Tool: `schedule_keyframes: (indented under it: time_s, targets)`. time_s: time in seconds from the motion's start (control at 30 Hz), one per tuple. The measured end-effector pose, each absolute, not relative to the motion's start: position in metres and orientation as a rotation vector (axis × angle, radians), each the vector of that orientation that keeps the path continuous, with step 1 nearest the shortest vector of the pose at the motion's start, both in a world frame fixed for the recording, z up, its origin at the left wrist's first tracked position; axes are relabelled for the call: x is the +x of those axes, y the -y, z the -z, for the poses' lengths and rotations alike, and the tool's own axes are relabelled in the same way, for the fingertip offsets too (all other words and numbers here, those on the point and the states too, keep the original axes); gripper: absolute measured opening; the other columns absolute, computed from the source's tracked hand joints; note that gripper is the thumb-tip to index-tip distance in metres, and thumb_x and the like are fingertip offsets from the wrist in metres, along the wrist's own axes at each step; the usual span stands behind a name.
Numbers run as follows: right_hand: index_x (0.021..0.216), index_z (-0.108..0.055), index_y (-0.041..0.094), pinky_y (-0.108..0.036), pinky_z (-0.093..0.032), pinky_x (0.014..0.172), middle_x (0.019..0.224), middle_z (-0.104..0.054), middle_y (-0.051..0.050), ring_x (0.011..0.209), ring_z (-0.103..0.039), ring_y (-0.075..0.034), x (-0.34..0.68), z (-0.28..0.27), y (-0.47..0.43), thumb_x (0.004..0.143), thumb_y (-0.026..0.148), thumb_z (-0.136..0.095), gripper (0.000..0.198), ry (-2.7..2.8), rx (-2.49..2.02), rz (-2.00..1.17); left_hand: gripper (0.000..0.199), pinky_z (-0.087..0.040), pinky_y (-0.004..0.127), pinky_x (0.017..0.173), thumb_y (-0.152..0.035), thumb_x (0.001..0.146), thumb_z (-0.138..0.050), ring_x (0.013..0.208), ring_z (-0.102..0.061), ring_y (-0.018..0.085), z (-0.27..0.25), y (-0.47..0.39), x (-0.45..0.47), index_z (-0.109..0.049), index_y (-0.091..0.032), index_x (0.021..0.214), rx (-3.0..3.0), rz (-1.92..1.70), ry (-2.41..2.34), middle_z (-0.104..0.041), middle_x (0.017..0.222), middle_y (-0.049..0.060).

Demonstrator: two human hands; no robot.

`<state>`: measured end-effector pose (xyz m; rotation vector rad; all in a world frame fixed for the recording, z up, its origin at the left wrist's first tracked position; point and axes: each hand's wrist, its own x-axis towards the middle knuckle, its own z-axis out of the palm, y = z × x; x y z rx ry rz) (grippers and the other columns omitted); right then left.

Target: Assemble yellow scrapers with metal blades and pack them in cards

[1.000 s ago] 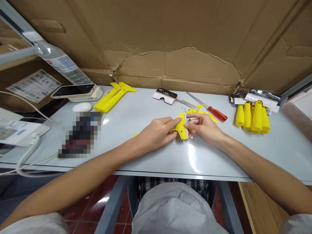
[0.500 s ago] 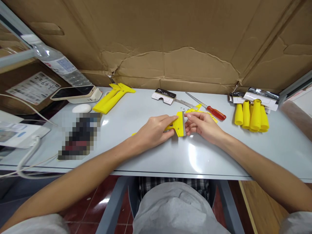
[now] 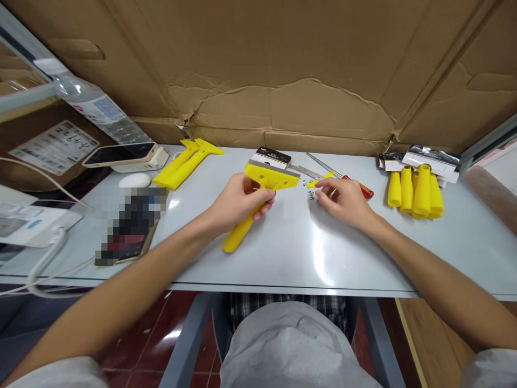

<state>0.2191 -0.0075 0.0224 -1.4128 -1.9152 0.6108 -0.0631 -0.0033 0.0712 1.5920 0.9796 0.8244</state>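
In my left hand (image 3: pixel 245 203) is a yellow scraper (image 3: pixel 238 231), gripped at its neck, with the wide head pointing away from me and a grey blade along the far edge. My right hand (image 3: pixel 348 202) hovers over the table with thumb and fingers apart, beside several tiny screws (image 3: pixel 311 195). Partly behind that hand lie flat yellow plastic pieces (image 3: pixel 313 184) and a screwdriver with a red handle (image 3: pixel 367 192). Behind the scraper head rests a black-and-white card packet (image 3: pixel 271 157), with metal blades (image 3: pixel 307 172) reaching out to its right.
Yellow scraper handles (image 3: pixel 181 164) lie at the back left. Several yellow handle sleeves (image 3: pixel 422 191) and card packets (image 3: pixel 431 160) sit at the right. A phone (image 3: pixel 133 226), a white mouse (image 3: pixel 134 180), a plastic bottle (image 3: pixel 99 102) and cables occupy the left. Cardboard (image 3: pixel 283 59) walls the back.
My left hand has turned the scraper so its head faces away, and moved it left. My right hand has left the blade and shifted right toward the screws.
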Motion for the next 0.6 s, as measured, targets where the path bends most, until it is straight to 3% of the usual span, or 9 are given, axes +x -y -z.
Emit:
schedule_keyframes:
  time_s: [0.13, 0.6]
  targets:
    - [0.108, -0.081, 0.014, -0.028, -0.047, 0.081, 0.099, -0.075, -0.007, 0.081, -0.061, -0.011, 0.224, -0.021, 0.006, 0.095, 0.03, -0.062, 0.028, 2.165, -1.397, -0.388, 0.018, -0.031, 0.021, 0.041, -0.026, 0.08, -0.073, 0.041, -0.042, 0.006, -0.061, 0.0, -0.057, -0.063, -0.016, 0.071, 1.256, -0.731, -0.889, -0.055, 0.055, 0.0]
    - [0.109, -0.084, 0.016, -0.029, -0.045, 0.09, 0.104, -0.072, -0.008, 0.092, -0.062, -0.014, 0.229, -0.02, 0.003, 0.095, 0.022, -0.063, 0.026, 2.275, -1.487, -0.391, 0.016, -0.03, 0.018, 0.038, -0.022, 0.08, -0.071, 0.036, -0.041, 0.006, -0.052, -0.001, -0.051, -0.063, -0.014, 0.068, 1.119, -0.663, -0.935, -0.054, 0.05, 0.001]
